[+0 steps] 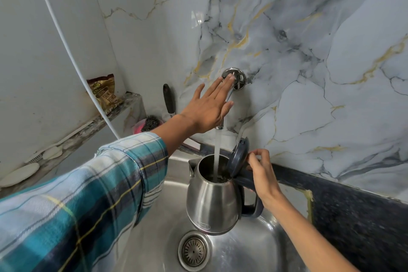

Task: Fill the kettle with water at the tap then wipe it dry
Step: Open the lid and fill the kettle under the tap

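Observation:
A stainless steel kettle [212, 201] with a dark handle hangs over the steel sink [167, 201], its dark lid [239, 157] flipped up. My right hand [263, 174] grips the top of the handle, fingers touching the lid's edge. A stream of water [217, 150] falls from the chrome wall tap [235, 79] into the kettle's mouth. My left hand [209, 106] is stretched out flat with fingers apart, resting against the tap's lever and hiding most of the spout.
The sink drain [194, 250] lies below the kettle. A dark granite counter [353, 212] runs along the right. At the left, a ledge holds a brown packet [106, 93], a black-handled tool [169, 99] and a pink scrubber holder [146, 125]. Marble tiles back the sink.

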